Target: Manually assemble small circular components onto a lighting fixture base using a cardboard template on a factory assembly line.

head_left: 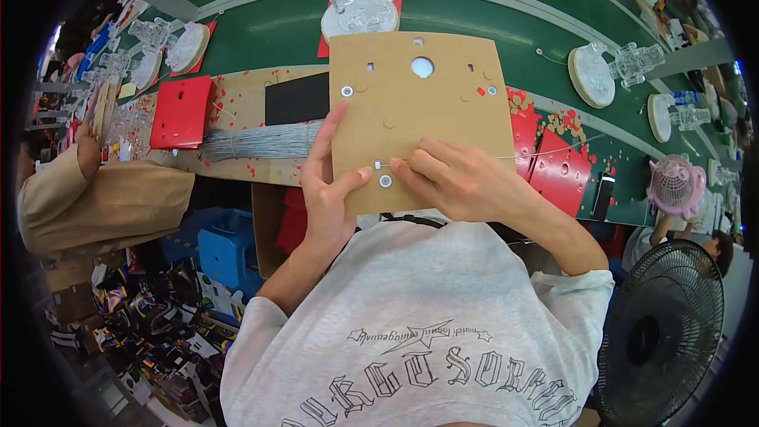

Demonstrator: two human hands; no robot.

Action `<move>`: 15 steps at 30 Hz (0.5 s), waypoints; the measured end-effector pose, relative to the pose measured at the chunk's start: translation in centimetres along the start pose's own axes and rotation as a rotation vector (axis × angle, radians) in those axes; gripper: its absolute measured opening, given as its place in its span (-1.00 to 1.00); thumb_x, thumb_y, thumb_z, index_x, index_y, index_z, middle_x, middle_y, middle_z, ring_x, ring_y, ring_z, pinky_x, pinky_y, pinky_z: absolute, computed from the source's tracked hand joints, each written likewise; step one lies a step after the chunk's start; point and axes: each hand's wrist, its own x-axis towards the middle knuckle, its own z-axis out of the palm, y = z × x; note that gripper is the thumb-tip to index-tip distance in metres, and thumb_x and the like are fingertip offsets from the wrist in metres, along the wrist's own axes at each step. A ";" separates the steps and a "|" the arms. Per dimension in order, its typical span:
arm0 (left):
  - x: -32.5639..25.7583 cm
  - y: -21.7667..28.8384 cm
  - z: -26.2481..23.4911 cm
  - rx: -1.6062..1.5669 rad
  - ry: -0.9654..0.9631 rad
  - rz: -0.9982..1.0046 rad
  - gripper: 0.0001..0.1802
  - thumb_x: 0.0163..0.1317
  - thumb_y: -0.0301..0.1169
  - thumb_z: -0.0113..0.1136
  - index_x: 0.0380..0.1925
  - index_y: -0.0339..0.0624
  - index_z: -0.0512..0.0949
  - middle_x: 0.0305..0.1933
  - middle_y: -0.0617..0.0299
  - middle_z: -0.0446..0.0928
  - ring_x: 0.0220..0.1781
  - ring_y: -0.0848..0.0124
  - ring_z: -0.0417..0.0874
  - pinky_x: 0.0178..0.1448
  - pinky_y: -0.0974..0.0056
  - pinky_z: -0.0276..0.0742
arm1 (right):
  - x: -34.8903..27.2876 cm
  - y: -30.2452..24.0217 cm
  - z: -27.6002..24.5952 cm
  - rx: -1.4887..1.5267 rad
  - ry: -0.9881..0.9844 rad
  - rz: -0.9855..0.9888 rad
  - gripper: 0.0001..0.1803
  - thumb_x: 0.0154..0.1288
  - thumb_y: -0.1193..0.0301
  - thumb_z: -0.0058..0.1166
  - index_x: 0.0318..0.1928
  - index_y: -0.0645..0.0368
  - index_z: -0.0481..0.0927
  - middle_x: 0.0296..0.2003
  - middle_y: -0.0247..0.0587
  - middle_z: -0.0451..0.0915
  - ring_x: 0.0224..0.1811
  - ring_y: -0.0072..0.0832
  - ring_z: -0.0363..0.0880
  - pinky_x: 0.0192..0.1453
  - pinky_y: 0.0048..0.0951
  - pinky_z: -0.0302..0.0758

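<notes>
I hold a brown cardboard panel (431,122) in front of my chest. It has a round hole near its far edge, small slots and several metal grommets. My left hand (326,182) grips the panel's left edge, its thumb pressed on the face beside a small slot near the bottom grommet. Across the panel's lower part lies my right hand (455,178), fingers pinched at that same slot on the end of a thin wire. A pale stretch of wire (549,154) runs off to the right beyond this hand. The exact fingertip grip is partly hidden.
A bundle of grey wires (261,141), a black sheet (296,99) and red panels (180,111) lie left on the table. Clear plastic pieces on round bases (591,75) stand along the green belt (522,47). A black fan (660,332) stands right; a person's sleeve (103,205) is left.
</notes>
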 end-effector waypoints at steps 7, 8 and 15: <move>-0.1 0.3 0.3 0.009 -0.006 -0.018 -0.06 0.01 -0.78 0.10 0.51 -0.28 0.21 0.46 0.03 0.36 0.45 0.31 0.41 0.47 0.23 0.33 | -0.1 0.5 -1.6 0.154 -0.103 0.124 -0.61 0.18 0.47 0.16 0.06 0.21 0.66 -0.33 -0.26 0.35 -0.26 -0.40 0.50 -0.30 -0.36 0.58; -0.1 0.3 0.4 0.008 -0.011 -0.011 -0.06 0.01 -0.78 0.10 0.51 -0.28 0.21 0.46 0.03 0.36 0.45 0.31 0.41 0.47 0.23 0.33 | -0.1 0.4 -1.5 0.147 -0.113 0.128 -0.60 0.19 0.47 0.15 0.08 0.20 0.65 -0.33 -0.25 0.35 -0.26 -0.41 0.50 -0.30 -0.36 0.58; 0.2 0.5 0.1 0.016 -0.006 -0.055 -0.10 0.04 -0.79 0.14 0.49 -0.32 0.22 0.41 0.03 0.40 0.41 0.32 0.45 0.43 0.24 0.38 | -0.1 -0.2 -1.5 0.104 -0.098 0.114 -0.50 0.21 0.44 0.12 0.19 0.24 0.59 -0.31 -0.25 0.31 -0.23 -0.43 0.47 -0.25 -0.39 0.56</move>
